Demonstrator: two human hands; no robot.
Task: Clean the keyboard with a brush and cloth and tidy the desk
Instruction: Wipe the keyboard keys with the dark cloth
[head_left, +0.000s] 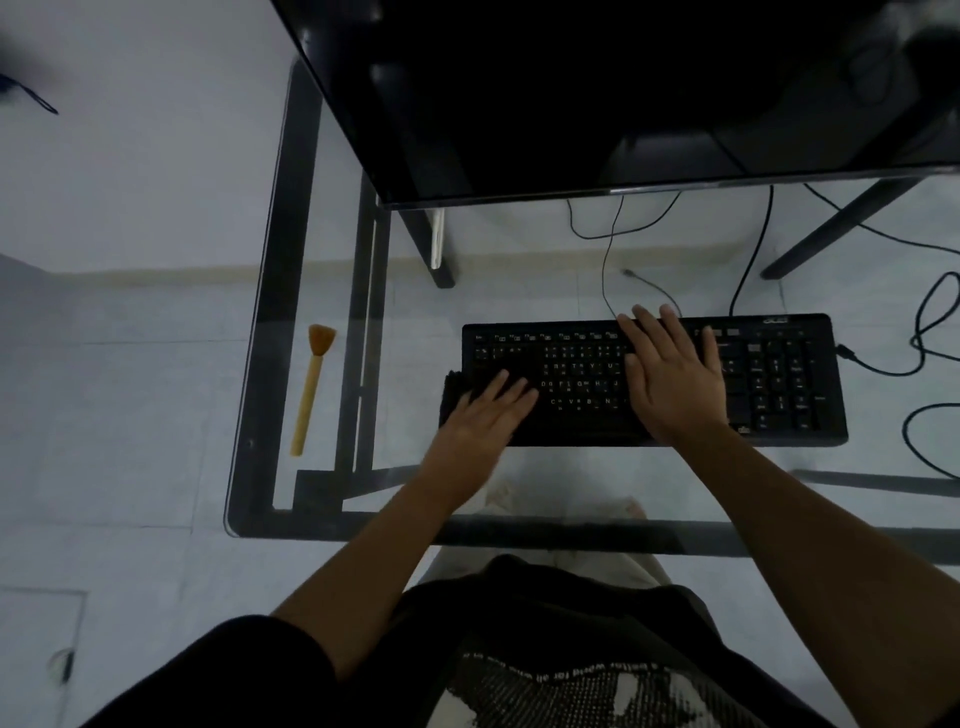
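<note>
- Left hand (480, 410), fingers spread flat, pressed a dark cloth (453, 392) onto the nine-o'clock end of the flat black plastic keyboard (779, 374), apparently wiping.
- Right hand (670, 374), spread flat, likely steadied it.
- Tan wooden brush (311, 387) lay aside at nine o'clock.

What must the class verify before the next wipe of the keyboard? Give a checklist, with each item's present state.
1. Cloth under the left hand, at the keyboard's left end: ok.
2. Right hand flat on the keys, steadying the keyboard: ok.
3. Brush out of the way: ok; it lies on the desk, left of the keyboard and apart from it.
4. Keyboard wholly on the desk: ok.
5. Keys free of dust: cannot tell; the picture is too dark.
</note>
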